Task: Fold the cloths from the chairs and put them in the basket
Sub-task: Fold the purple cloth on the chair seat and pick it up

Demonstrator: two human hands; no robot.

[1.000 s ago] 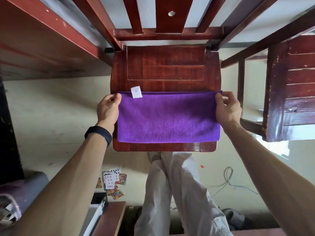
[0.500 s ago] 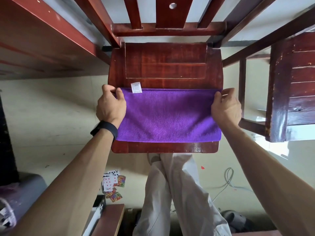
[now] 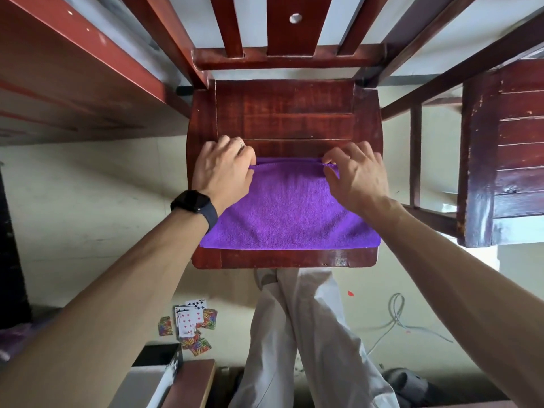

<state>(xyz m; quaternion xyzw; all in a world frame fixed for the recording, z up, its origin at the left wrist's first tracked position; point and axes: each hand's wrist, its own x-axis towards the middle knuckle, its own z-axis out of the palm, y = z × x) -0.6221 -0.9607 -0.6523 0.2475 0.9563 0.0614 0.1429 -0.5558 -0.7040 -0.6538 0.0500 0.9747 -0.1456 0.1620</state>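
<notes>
The purple cloth (image 3: pixel 288 213) lies folded on the wooden chair seat (image 3: pixel 294 113), its near edge just inside the seat's front edge. Bare wood lies open behind it up to the backrest (image 3: pixel 288 55). Left hand (image 3: pixel 223 172) and right hand (image 3: pixel 357 178) each pinch its far edge in a narrow grip. A second chair (image 3: pixel 500 148) stands near on the right. Playing cards (image 3: pixel 190 319) on the floor (image 3: pixel 88 216) show diamonds and spades.
</notes>
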